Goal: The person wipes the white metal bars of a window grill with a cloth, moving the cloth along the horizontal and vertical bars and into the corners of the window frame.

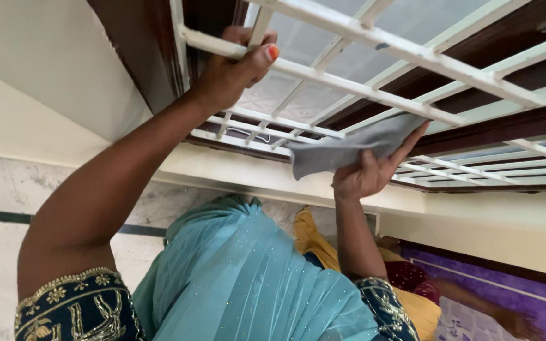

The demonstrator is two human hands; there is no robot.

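My left hand [232, 69] grips a white bar of the window grille [374, 95], fingers wrapped over it near the grille's left end. My right hand [371, 170] presses a grey cloth [349, 148] against a lower white bar, palm up with fingers spread under the cloth. The grille's white bars cross in front of frosted glass panes set in a dark brown wooden frame [159, 57].
A cream wall [45, 76] and ledge run beside the window. A pale stone floor [7, 202] lies below. My light blue garment [248, 278] fills the lower middle. Another person [424, 290] in yellow and maroon leans over a purple patterned surface [519, 297] at lower right.
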